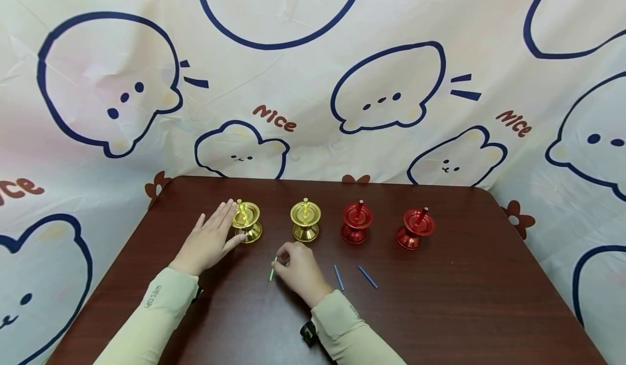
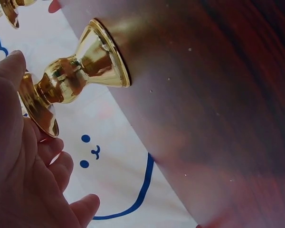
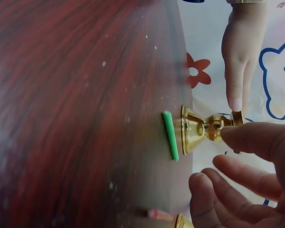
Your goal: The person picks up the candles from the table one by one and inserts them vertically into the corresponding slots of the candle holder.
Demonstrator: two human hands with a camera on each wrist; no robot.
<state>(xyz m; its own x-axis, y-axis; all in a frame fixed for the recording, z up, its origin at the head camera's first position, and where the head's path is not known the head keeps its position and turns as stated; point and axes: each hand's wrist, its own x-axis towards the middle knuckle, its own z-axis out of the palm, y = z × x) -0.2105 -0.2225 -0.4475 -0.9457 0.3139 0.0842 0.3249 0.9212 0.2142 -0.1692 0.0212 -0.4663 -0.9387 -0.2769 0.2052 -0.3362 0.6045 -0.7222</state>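
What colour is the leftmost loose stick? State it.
Green; the stick shows best from the right wrist.

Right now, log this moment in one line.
left hand: touching leftmost gold candle holder | right hand: near green stick, not gripping | blue sticks: on table

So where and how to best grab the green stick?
Likely best: pinch the green stick at mid-length, coming from above and closing across its width. It's thin and straight, and it lies lengthwise on the table with its upper side exposed.
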